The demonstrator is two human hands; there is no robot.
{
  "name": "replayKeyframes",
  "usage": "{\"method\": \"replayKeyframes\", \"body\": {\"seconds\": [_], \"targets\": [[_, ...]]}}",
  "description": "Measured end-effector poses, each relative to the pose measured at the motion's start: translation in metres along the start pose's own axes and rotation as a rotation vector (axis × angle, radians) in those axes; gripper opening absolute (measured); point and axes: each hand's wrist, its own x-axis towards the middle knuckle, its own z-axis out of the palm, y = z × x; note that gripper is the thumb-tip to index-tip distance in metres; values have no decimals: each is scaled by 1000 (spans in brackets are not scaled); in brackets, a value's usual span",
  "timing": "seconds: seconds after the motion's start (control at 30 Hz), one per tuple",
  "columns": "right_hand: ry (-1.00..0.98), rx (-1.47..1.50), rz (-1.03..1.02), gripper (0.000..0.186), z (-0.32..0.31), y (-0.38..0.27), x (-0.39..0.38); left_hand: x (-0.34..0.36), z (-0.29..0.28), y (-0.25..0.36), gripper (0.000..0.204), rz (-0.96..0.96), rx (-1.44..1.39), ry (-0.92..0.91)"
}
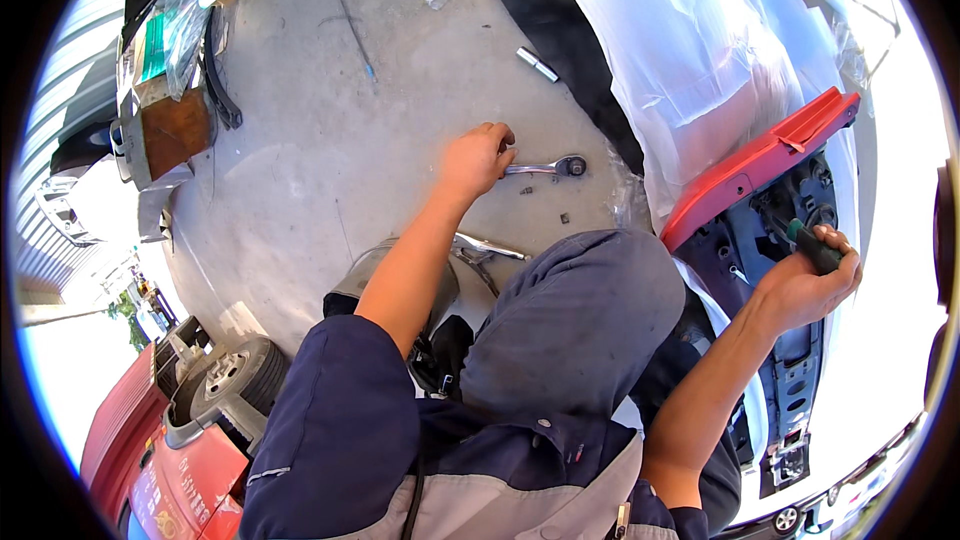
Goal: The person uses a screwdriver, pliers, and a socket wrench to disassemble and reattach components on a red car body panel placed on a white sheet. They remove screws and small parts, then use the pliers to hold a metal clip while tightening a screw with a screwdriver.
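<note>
At right, the right hand (812, 285) wraps its grip round a green tool (815, 247) over the black frame (715, 258); best held firm, straight. The left hand (478, 158) meets the ratchet (545, 169) on the floor (290, 180); how tight its grip, I can't tell.

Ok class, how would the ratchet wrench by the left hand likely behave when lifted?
The ratchet wrench is probably stiff and heavy for its size, as it looks like metal. Its thicker head may dip if lifted by the handle. The shiny handle could be slippery.
</note>
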Motion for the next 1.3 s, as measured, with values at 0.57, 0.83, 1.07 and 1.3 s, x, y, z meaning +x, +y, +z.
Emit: {"method": "replayKeyframes", "body": {"seconds": [0.57, 0.83, 1.07, 1.3], "targets": [[-53, 163, -62, 16, 0, 4, -5, -20, 30, 49, 25, 245, 278, -139], [-59, 177, -57, 14, -1, 6, -11, 28, -76, 231, 17, 534, -573, -53], [-75, 68, -106, 12, -2, 8, -12, 45, -64, 260, 24, 936, -90, 116], [-5, 185, -107, 13, 4, 9, -12, 41, -61, 270, 24, 954, -8, 126]]}}
